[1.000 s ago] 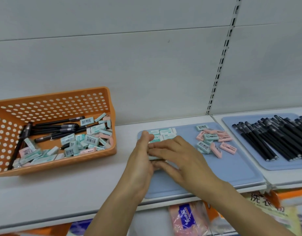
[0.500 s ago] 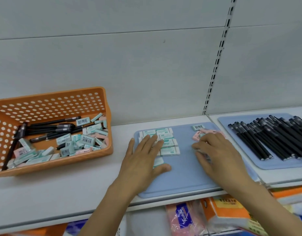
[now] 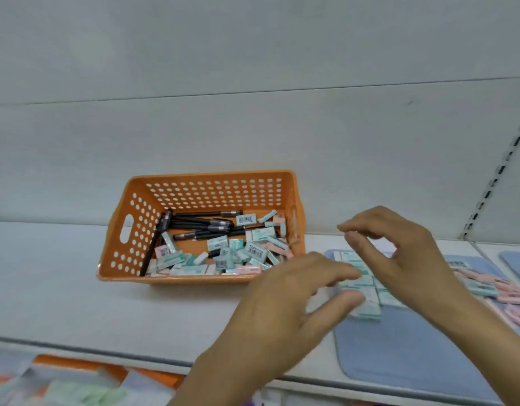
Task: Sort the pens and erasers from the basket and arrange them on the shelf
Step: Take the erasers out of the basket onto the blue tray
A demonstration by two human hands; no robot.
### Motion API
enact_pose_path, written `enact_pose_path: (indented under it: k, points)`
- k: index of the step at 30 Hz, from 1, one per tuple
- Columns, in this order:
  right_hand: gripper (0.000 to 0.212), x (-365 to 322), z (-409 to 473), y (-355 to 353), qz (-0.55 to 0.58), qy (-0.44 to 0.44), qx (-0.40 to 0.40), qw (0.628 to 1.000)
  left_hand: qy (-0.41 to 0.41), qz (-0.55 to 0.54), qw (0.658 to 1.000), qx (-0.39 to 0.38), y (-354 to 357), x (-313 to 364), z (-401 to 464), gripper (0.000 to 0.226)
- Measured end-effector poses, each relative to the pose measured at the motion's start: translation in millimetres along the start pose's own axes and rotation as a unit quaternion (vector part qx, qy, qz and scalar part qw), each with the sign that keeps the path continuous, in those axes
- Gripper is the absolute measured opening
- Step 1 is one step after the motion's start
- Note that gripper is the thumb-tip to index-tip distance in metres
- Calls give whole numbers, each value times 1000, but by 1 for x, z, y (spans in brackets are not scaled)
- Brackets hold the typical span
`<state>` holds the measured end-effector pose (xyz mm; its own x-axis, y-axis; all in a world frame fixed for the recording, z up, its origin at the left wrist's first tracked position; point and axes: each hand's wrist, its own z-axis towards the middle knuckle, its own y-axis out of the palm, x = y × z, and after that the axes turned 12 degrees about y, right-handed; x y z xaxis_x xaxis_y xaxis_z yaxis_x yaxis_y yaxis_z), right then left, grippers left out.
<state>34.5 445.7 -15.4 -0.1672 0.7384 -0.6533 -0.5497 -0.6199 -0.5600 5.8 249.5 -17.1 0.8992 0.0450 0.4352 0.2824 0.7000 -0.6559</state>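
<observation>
Mint-green erasers [image 3: 358, 283] lie in rough rows on the near-left part of a pale blue mat [image 3: 411, 356], and both hands hang over them. The left hand [image 3: 285, 312] reaches in from the lower middle with its fingers stretched toward the right and loosely spread; its thumb [image 3: 343, 300] sits beside the nearest green eraser, though motion blur hides whether it touches. It holds nothing that can be seen. The right hand [image 3: 399, 247] is raised above the same rows, wrist coming in from the lower right, fingers arched and curled downward with the fingertips [image 3: 345, 228] pointing left; nothing shows between them, and blur keeps a small pinched piece from being ruled in or out. Farther right on the mat lies a loose heap of pink erasers [image 3: 507, 291] with a few green ones among them. The mat rests on a white shelf [image 3: 48, 288] with a plain white panelled back wall [image 3: 252, 98] and a slotted upright strip [image 3: 498, 177] at the right. Left of the mat, near it but apart, stands an orange perforated basket [image 3: 206, 189] containing black pens [image 3: 203, 225] toward its back and left, and a jumble of green and pink erasers along its front and right. The edge of a second blue mat [image 3: 516, 262] shows at far right. Below the shelf lip, blurred packaged goods [image 3: 77, 385] are visible.
</observation>
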Motion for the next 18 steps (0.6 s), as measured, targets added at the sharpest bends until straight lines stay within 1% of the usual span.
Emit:
enact_pose_path:
  k: [2, 3, 4, 5, 7, 9, 11, 14, 16, 18]
  points:
    - [14, -23, 13, 14, 6, -37, -17, 999, -23, 29, 998, 51, -38, -11, -5, 24]
    - [14, -33, 19, 22, 7, -57, -37, 998, -53, 53, 995, 62, -57, -21, -8, 23]
    - [15, -42, 25, 30, 3, -75, -64, 995, -93, 87, 990, 51, -73, -33, -11, 25]
    - [17, -50, 31, 40, -11, -88, -97, 991, -139, 128, 982, 18, -87, -47, -13, 30]
    - [24, -62, 45, 61, -82, -99, -172, 977, -220, 178, 955, -87, -108, -75, -18, 45]
    - [33, -69, 59, 83, -198, -100, -242, 945, -268, 163, 930, -191, -119, -98, -21, 59]
    - [40, -71, 70, 101, -299, -96, -301, 900, -278, 131, 917, -256, -125, -115, -22, 61]
    - [45, -65, 76, 119, -384, -78, -376, 840, -241, 120, 913, -306, -127, -131, -22, 50]
    - [42, -61, 77, 127, -412, -84, -391, 819, -214, 134, 911, -325, -127, -138, -23, 44]
    - [40, -59, 79, 131, -418, -104, -380, 819, -199, 152, 910, -330, -125, -143, -23, 42]
